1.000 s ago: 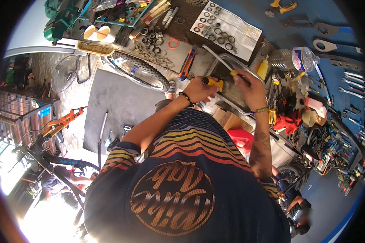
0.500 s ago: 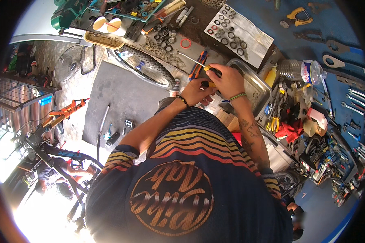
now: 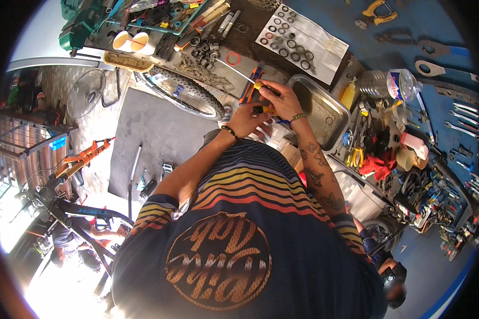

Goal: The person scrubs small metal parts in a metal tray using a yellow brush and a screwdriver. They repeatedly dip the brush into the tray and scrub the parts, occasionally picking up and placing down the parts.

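Observation:
My right hand (image 3: 283, 99) is closed around the black and yellow handle of a screwdriver (image 3: 234, 69). Its long bare shaft points to the far left. The tip is at the edge of a cluster of dark metal rings (image 3: 199, 49), beside a thin red ring (image 3: 233, 58); whether it touches them I cannot tell. Close below it, my left hand (image 3: 244, 119) grips a second tool, of which only a black and yellow handle (image 3: 262, 109) shows. Both hands are over the near edge of the workbench, left of a metal tray (image 3: 331, 144).
A white sheet with rows of rings (image 3: 324, 47) lies on the bench. A bicycle wheel (image 3: 189, 87) stands left of the hands, next to a grey mat (image 3: 143, 125). A large plastic bottle (image 3: 375, 85) and pliers (image 3: 356, 157) are right. Other people are at lower left and lower right.
The screwdriver's tip has moved farther out and left, from below the red ring to the dark rings. Both hands keep their grips. The whole view has shifted slightly.

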Demonstrator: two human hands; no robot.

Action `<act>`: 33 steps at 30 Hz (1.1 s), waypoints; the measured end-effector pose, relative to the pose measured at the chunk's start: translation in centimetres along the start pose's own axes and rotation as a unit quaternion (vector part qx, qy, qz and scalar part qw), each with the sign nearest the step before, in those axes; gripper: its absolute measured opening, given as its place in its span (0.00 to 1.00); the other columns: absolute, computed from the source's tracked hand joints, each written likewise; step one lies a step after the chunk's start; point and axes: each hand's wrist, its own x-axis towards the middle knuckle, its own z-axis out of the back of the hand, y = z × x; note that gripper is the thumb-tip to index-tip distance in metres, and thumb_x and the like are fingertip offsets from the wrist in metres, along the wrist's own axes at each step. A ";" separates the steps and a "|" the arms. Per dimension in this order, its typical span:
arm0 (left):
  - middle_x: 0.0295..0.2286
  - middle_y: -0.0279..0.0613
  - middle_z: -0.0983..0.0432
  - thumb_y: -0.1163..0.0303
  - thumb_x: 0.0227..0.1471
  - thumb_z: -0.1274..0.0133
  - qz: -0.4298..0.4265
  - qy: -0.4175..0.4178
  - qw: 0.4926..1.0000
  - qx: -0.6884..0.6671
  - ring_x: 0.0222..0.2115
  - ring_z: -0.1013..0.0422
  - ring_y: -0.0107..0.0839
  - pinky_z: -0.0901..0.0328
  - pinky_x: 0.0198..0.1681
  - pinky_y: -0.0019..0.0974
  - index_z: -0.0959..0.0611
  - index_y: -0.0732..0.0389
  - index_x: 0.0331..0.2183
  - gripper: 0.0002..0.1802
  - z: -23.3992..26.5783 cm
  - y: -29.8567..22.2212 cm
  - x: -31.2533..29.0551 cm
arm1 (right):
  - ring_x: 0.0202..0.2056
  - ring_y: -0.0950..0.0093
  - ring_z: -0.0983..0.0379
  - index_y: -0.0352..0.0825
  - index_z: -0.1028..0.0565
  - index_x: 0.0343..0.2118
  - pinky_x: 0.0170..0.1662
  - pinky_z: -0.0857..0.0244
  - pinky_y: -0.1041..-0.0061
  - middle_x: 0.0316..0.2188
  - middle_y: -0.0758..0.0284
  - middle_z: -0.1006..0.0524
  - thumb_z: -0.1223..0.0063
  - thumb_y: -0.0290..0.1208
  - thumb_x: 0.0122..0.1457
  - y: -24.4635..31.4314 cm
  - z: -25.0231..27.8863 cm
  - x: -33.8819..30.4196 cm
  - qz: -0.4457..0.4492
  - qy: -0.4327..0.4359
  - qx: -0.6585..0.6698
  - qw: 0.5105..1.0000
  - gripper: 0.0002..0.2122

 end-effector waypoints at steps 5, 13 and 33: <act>0.39 0.49 0.15 0.68 0.67 0.42 0.014 0.000 1.000 -0.002 0.34 0.15 0.36 0.17 0.33 0.37 0.22 0.67 0.55 0.20 -0.4 -0.7 0.2 | 0.29 0.89 0.29 0.44 0.20 0.62 0.28 0.36 0.85 0.34 0.74 0.16 0.40 0.41 0.71 0.4 1.4 -2.5 -0.051 -0.001 0.108 0.993 0.19; 0.40 0.51 0.14 0.70 0.67 0.41 -0.020 -0.001 0.999 -0.050 0.36 0.15 0.38 0.17 0.34 0.38 0.22 0.65 0.58 0.21 -0.3 0.1 1.8 | 0.26 0.89 0.32 0.42 0.22 0.63 0.27 0.39 0.86 0.33 0.74 0.17 0.42 0.39 0.72 0.3 6.3 -12.2 -0.044 -0.096 0.141 0.984 0.19; 0.32 0.46 0.13 0.63 0.60 0.34 -0.158 -0.041 0.950 0.267 0.30 0.15 0.32 0.21 0.32 0.32 0.11 0.63 0.44 0.15 -8.9 -4.7 8.5 | 0.35 0.58 0.16 0.50 0.15 0.54 0.41 0.25 0.60 0.34 0.56 0.14 0.38 0.46 0.65 -3.5 7.9 -23.9 -0.181 -0.345 -0.279 0.878 0.17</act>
